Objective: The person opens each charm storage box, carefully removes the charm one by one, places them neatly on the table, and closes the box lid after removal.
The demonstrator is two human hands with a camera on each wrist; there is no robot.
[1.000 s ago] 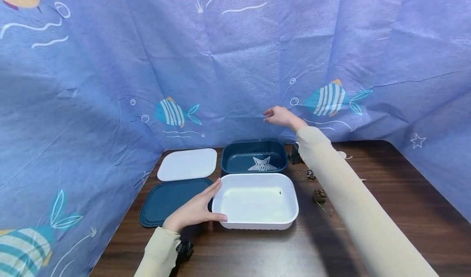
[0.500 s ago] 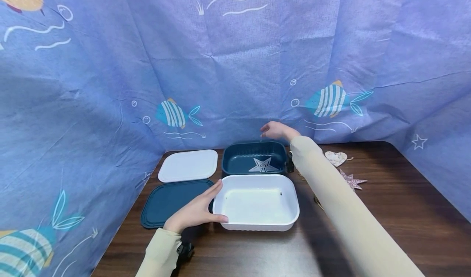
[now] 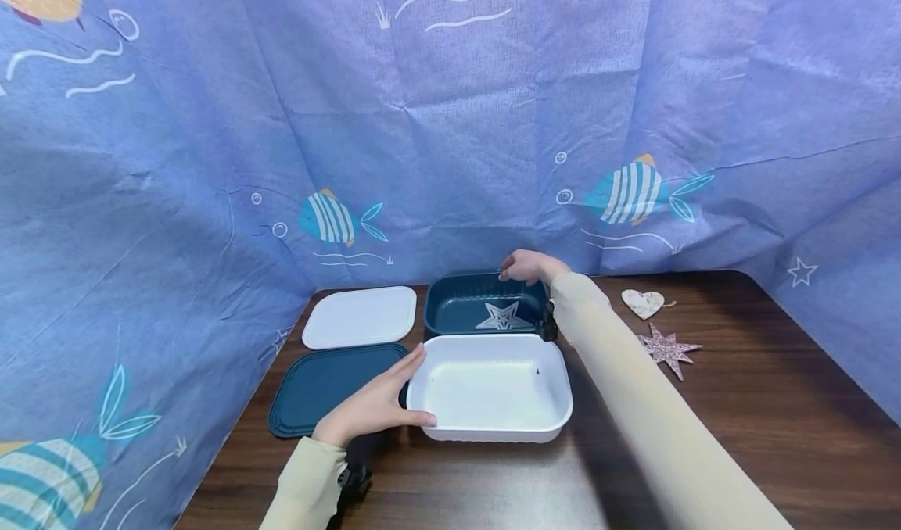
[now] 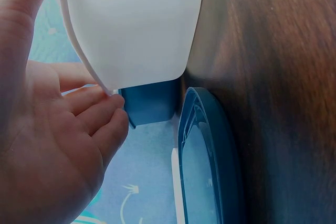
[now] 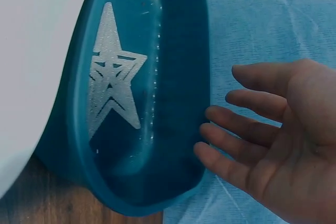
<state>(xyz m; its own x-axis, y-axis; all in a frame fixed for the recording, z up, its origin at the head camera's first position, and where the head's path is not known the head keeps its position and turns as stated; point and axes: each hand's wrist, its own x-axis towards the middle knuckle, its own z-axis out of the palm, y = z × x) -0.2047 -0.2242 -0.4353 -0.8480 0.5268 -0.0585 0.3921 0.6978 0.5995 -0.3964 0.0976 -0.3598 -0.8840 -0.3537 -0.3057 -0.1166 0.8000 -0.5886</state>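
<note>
My left hand (image 3: 376, 399) spans the left end of a white rectangular food container (image 3: 489, 389), its thumb on the near rim and index finger at the far corner. In the left wrist view the other fingertips meet that container's rim. Behind it stands a dark blue container (image 3: 450, 311) with a silver star ornament (image 3: 503, 315) lying inside. My right hand (image 3: 524, 266) is at the blue container's far right rim. The right wrist view shows its fingers loosely extended, fingertips (image 5: 207, 150) right at the rim, holding nothing.
On the left lie a white lid (image 3: 359, 317) and a dark blue lid (image 3: 324, 389). A heart ornament (image 3: 643, 303) and a glittery pink star ornament (image 3: 667, 349) lie right of my right sleeve (image 3: 633, 389). A blue fish-print cloth (image 3: 457, 123) hangs behind the table.
My right hand has come down to the blue container's far rim. The sleeve, shifting left, now uncovers the heart and pink star and covers the pine cones. My left hand holds its place.
</note>
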